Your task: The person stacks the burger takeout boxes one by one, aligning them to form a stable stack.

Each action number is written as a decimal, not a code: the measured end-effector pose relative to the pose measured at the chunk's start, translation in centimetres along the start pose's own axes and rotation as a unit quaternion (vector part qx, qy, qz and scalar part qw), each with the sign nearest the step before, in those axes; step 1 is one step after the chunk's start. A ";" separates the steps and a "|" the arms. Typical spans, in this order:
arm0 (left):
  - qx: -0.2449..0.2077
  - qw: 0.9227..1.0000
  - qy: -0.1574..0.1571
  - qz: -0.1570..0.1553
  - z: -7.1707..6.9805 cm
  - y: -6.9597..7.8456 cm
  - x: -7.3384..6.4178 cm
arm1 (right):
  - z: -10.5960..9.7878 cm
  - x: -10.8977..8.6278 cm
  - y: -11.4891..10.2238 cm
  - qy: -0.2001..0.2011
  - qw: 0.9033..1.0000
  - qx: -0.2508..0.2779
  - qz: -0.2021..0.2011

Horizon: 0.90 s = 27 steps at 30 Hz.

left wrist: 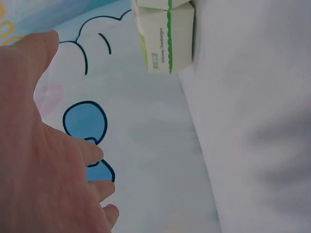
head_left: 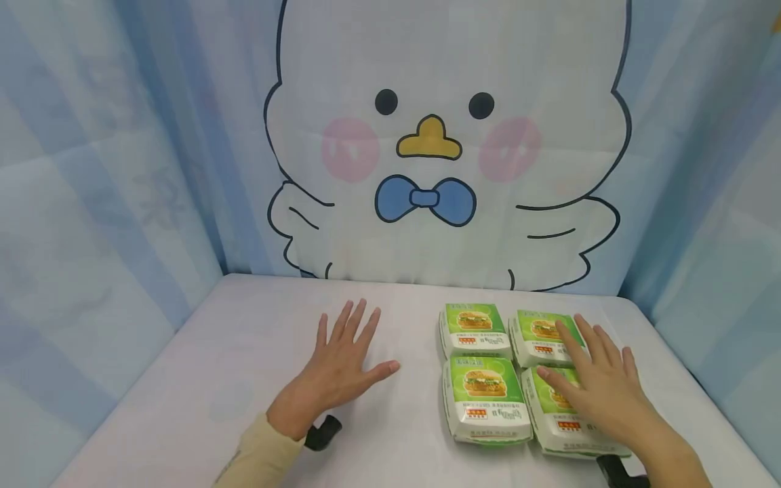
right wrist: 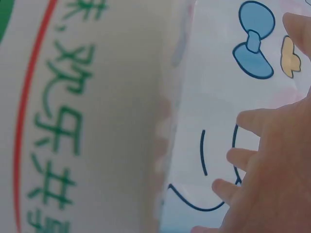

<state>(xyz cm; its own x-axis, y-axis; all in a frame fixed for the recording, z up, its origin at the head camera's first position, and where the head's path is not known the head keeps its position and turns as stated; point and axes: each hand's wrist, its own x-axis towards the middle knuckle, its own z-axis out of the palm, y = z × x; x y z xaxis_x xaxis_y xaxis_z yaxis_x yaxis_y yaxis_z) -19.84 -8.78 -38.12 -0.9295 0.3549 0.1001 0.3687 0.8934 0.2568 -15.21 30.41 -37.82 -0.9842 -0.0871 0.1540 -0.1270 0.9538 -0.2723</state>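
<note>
Green-and-white burger boxes stand in two rows on the right of the table in the head view. The front-left box [head_left: 488, 400] and back-left box [head_left: 476, 331] show whole burger pictures on their lids. My right hand [head_left: 610, 393], fingers spread, hovers over the right column, partly covering the front-right box [head_left: 564, 432] and overlapping the back-right box [head_left: 539, 332]. To the left of the boxes my left hand [head_left: 338, 369] is held over the table with fingers spread and nothing in it. In the right wrist view, a printed box side [right wrist: 107, 116] looms close beside the right hand [right wrist: 277, 160].
A white cloth covers the table [head_left: 183, 359]. Behind it hangs a curtain [head_left: 427, 251] with a cartoon chick, and blue-white curtains [head_left: 91, 203] close in the sides. A black strap piece [head_left: 323, 432] sits at the left wrist, another [head_left: 619, 471] at the right.
</note>
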 end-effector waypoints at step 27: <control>-0.112 0.993 -0.014 0.032 1.3 3.5 0.9 | 0.0 -1.2 2.1 -0.012 0.987 0.161 -0.015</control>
<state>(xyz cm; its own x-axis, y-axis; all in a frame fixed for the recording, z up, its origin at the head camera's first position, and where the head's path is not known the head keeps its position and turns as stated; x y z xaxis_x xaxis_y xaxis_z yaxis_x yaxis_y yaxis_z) -19.40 -4.97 -38.37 -0.9026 0.4193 0.0974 0.4146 0.7860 0.4586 -14.28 32.52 -38.62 -0.9817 -0.1238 0.1450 -0.1843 0.8106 -0.5559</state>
